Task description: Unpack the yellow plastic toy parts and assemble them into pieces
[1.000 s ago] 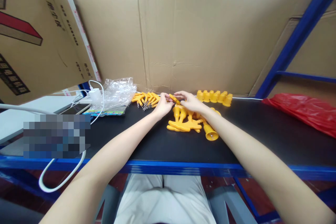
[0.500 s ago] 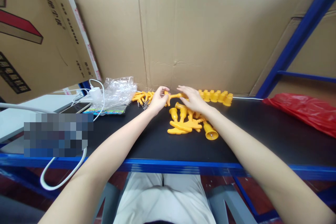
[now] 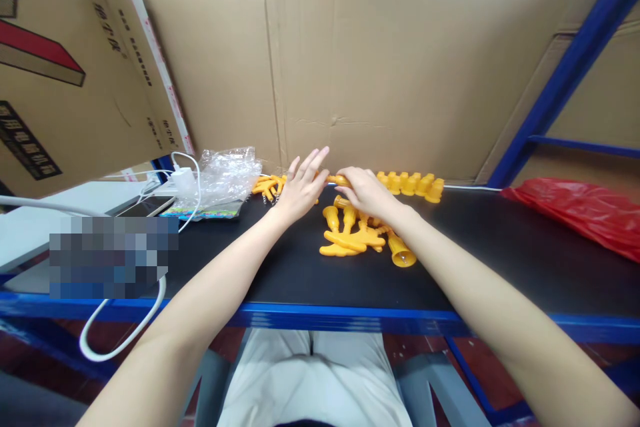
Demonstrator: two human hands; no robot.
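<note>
My left hand has its fingers stretched out and apart, its thumb side touching a yellow plastic piece. My right hand curls its fingers round the other end of that piece, above the black shelf top. Just below the hands lies a heap of yellow funnel-shaped parts. A row of small yellow caps stands behind my right hand. A bunch of yellow pieces with small chains lies left of my left hand.
A crumpled clear plastic bag lies at the left with a white charger and cable and a phone. A red plastic bag is at the right. Cardboard sheets wall the back; blue shelf posts stand right.
My left hand has opened its fingers from a pinch and lifted slightly. My right hand has closed onto the yellow piece, which has shifted toward the back.
</note>
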